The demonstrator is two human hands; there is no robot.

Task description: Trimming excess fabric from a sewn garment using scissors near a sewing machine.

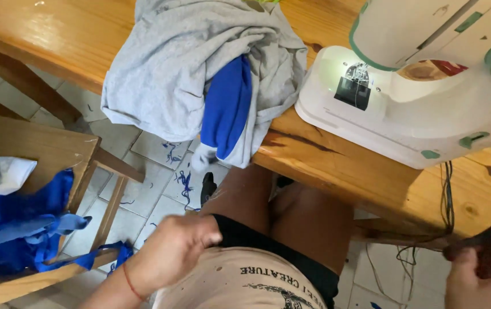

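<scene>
You sit at the tabletop with both hands low and near you.

Your left hand rests curled against your shirt at the waist, fingers folded in, nothing visibly held. Your right hand at the near right corner is closed around a dark tool, which I cannot identify. Far from both hands, a grey garment with a blue panel lies heaped on the tabletop and hangs over its near edge, just left of the white sewing machine. Blue cloth lies piled on a wooden chair at the left.
</scene>
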